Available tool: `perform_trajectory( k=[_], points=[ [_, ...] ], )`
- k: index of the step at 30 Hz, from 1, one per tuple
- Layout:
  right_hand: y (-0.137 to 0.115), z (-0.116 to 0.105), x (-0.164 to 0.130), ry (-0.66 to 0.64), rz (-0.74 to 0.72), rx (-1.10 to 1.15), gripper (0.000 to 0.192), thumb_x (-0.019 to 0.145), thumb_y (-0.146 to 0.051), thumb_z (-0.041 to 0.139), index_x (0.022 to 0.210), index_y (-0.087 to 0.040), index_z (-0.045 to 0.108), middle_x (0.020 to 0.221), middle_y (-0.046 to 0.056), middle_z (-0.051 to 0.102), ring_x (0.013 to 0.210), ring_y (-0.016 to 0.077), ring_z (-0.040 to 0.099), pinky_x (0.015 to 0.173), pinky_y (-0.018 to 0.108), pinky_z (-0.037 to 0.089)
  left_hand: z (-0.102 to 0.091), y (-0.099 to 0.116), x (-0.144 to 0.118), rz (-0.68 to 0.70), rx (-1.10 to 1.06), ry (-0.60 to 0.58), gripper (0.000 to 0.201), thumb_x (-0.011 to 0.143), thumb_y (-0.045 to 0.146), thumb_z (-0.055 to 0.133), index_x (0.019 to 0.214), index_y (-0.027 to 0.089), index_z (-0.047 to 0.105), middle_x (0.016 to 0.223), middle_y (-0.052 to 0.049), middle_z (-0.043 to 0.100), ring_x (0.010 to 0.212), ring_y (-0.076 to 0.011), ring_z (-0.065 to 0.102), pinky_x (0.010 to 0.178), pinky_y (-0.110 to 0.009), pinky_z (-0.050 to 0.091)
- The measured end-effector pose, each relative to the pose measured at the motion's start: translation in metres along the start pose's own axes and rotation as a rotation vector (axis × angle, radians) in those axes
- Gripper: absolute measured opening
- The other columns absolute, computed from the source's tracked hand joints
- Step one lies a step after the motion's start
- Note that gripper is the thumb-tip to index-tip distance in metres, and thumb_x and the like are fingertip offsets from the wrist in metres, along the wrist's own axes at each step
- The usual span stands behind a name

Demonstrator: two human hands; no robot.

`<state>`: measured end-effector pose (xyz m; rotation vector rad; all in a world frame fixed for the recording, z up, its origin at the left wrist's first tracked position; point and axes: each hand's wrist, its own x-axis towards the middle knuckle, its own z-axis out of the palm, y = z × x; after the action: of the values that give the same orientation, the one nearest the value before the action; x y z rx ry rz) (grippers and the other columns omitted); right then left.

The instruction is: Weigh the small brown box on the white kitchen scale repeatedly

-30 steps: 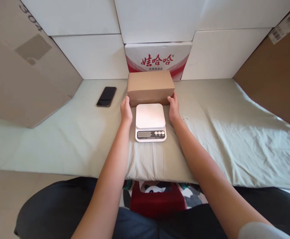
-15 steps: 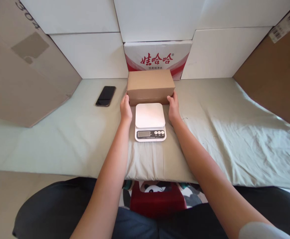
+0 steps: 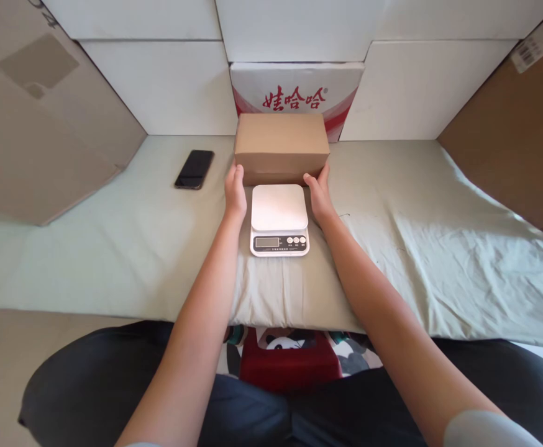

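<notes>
A brown cardboard box (image 3: 281,134) is held between my two hands, just behind the kitchen scale. My left hand (image 3: 235,189) presses its left end, thumb at the front corner and fingers hidden behind. On the opposite end, my right hand (image 3: 319,191) has its thumb on the front face, with the other fingers mostly out of sight. Between my wrists stands the white digital kitchen scale (image 3: 279,208), nothing on its plate and its display blank. Whether the box touches the cloth cannot be made out.
A black phone (image 3: 194,169) lies on the green cloth (image 3: 392,248) to the left. White boxes (image 3: 159,87) and a red-and-white printed carton (image 3: 294,77) form a wall behind. Large brown cartons (image 3: 43,143) flank both sides. A red stool (image 3: 290,366) shows below the table edge.
The view has tilted slightly down, so everything sits higher in the picture. The box looks a little larger and slightly raised against the scale; my right thumb has slid inward along its front.
</notes>
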<state>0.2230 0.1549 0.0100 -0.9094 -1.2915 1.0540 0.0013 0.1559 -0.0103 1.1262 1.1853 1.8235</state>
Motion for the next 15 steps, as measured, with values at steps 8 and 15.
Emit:
perform_trajectory(
  k=[8, 15],
  points=[
    [-0.059, 0.008, -0.025, -0.005, -0.233, -0.084, 0.086, 0.091, -0.068, 0.062, 0.165, -0.042, 0.026, 0.173, -0.003, 0.040, 0.173, 0.0262, 0.016, 0.144, 0.050, 0.023, 0.002, 0.068, -0.037, 0.242, 0.013, -0.044, 0.058, 0.103, 0.065, 0.053, 0.143, 0.024, 0.063, 0.157, -0.004, 0.064, 0.157, -0.0259, 0.047, 0.130, -0.038, 0.037],
    [-0.073, -0.016, -0.106, -0.071, -0.226, -0.087, 0.074, 0.093, -0.052, 0.064, 0.161, -0.045, 0.035, 0.175, -0.003, 0.036, 0.169, 0.0310, 0.027, 0.143, 0.054, 0.021, -0.034, 0.105, -0.108, 0.072, 0.051, -0.195, 0.066, 0.094, 0.074, 0.058, 0.145, 0.033, 0.067, 0.155, -0.005, 0.065, 0.161, -0.0346, 0.043, 0.133, -0.046, 0.034]
  ],
)
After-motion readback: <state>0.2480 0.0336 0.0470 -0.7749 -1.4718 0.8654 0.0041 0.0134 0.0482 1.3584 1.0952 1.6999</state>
